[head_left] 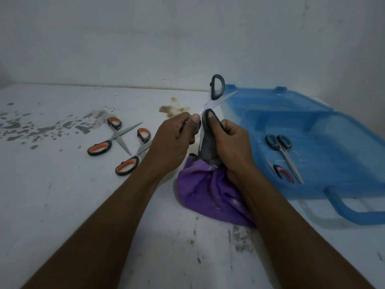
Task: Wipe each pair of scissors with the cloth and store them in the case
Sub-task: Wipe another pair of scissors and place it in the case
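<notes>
Both hands hold a pair of black-handled scissors (pixel 217 86) spread wide open above the table. My left hand (pixel 177 138) grips one side of them, thumb beside the blade. My right hand (pixel 229 142) holds the cloth (pixel 210 195), purple with a grey part, bunched round a blade, and its thumb sits in the lower handle loop. The blue see-through case (pixel 343 126) lies open at the right. Inside it are small black scissors (pixel 283 151) and a red-and-black pair (pixel 283 173). Two orange-and-black pairs, one further left (pixel 108 140) and one nearer my left wrist (pixel 133 159), lie on the table.
The white table (pixel 62 205) carries grey paint flecks at the left and a brown stain (pixel 173 109) behind my hands. A pale wall rises close behind. The case's blue handle (pixel 350 207) juts toward me at the right.
</notes>
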